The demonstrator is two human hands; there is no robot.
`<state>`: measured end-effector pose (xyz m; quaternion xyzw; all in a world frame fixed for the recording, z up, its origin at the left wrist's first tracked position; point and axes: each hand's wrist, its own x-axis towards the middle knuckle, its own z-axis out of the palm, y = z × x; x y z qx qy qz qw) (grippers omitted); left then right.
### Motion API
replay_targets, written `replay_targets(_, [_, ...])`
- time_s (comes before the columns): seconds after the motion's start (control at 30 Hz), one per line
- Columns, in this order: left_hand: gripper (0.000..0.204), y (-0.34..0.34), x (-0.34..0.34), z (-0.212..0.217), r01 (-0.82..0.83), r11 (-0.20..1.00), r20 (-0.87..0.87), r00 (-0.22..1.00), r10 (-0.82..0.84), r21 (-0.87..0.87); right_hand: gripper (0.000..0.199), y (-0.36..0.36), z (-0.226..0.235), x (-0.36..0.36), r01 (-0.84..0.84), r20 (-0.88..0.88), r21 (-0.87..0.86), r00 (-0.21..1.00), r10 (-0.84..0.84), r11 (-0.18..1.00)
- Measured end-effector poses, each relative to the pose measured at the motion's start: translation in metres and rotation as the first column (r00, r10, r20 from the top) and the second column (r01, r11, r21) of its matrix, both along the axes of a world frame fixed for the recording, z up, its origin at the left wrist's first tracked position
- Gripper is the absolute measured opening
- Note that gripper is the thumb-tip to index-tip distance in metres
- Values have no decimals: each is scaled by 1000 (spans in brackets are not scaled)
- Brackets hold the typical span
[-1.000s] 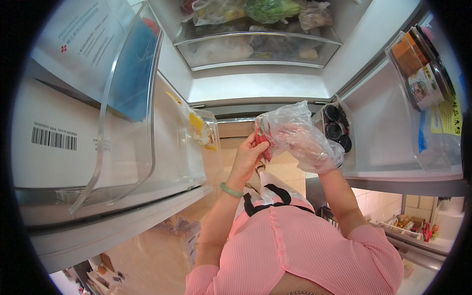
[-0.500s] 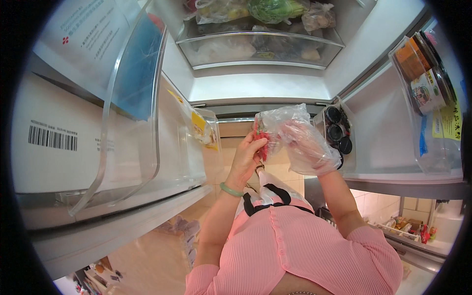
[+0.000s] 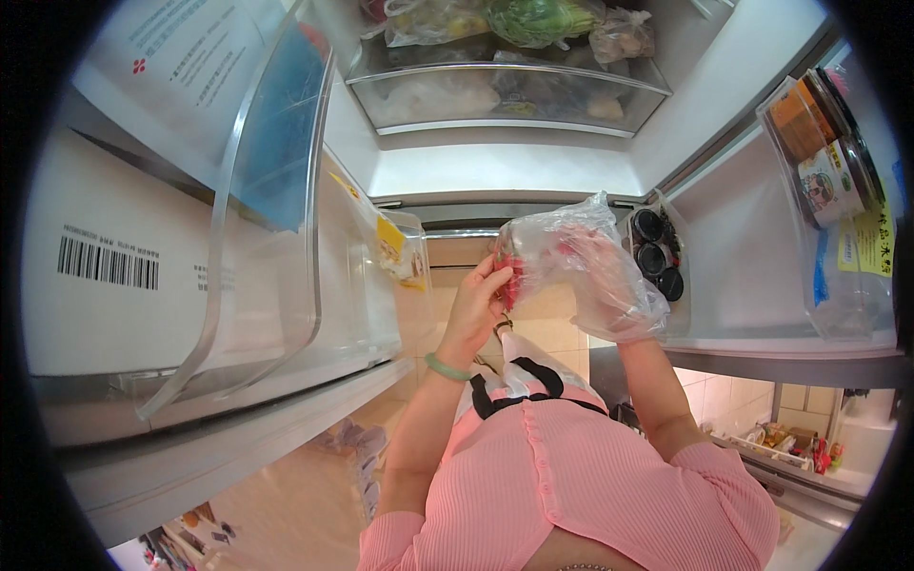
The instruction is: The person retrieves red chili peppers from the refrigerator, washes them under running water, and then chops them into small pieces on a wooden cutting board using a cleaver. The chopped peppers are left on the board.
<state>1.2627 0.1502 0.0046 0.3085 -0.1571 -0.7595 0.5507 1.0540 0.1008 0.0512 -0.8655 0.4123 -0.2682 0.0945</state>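
Observation:
My left hand [image 3: 478, 303] has its thumb and fingers closed around a bunch of red chili peppers [image 3: 511, 276], held upright in front of my body. A thin clear plastic bag [image 3: 624, 309] covers my right hand [image 3: 606, 259] down to the wrist. The bag's far end reaches across to the peppers and touches them, lying partly over their upper part. Through the crinkled plastic the right fingers show only faintly, so their grip is hidden. A green bangle [image 3: 447, 367] circles my left wrist.
An open fridge surrounds me. Bagged vegetables [image 3: 543, 21] fill a clear drawer [image 3: 514, 95] at the back. The left door has a clear shelf [image 3: 319, 285]; the right door holds jars [image 3: 828, 181] and black-capped containers [image 3: 650, 259]. A yellow-marked packet [image 3: 395, 247] sits in the left door's lower bin.
The bagged right hand has shifted slightly, and its fingers have become harder to see through the plastic. The bag's far end covers more of the peppers. My left hand stays almost still.

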Motion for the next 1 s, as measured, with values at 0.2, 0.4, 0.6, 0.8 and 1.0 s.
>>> replay_targets(0.2, [43, -3, -3, 4, -23, 999, -61, 998, 21, -29, 35, -5, -11, -8, -43, 241, 99, 970, 18, 994])
replay_targets(0.4, [42, -3, -15, 5, -85, 989, 318, 941, 119, -118, 22, 10, 11, 24, -252, 542, 708, 793, -278, 659])
replay_targets(0.6, [39, -3, -20, 3, -82, 980, 424, 893, 152, -179, 23, 10, 1, 29, -302, 602, 745, 688, -405, 595])
replay_targets(0.8, [38, -4, -11, -1, -98, 994, 152, 983, 104, -47, 21, 4, -20, 18, -243, 617, 701, 677, -400, 670])
replay_targets(1.0, [37, -2, -7, -1, -272, 962, 171, 947, 273, -29, 26, -4, -9, -5, -226, 608, 674, 710, -355, 703])
